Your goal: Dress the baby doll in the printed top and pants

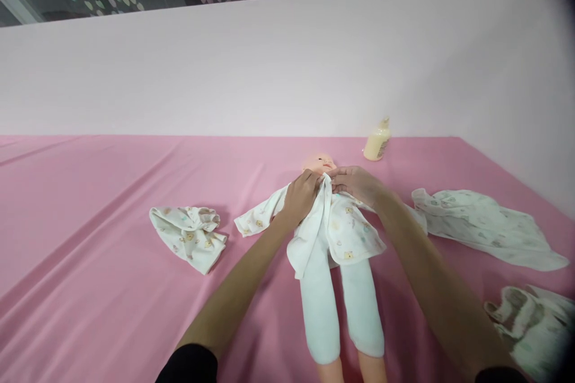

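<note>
A baby doll [320, 163] lies on its back on the pink sheet [90, 221], head away from me, legs in white leggings [341, 305] toward me. It wears a white printed top [345, 230]. My left hand [300, 196] and my right hand [356, 184] meet at the doll's chest just under its chin. Both pinch the front edges of the top, pulled together at the neck.
A crumpled printed garment [188, 236] lies left of the doll. Another printed cloth [485, 224] is spread at the right, and a bunched one [530, 323] sits at the lower right. A cream bottle [377, 140] stands by the white back wall.
</note>
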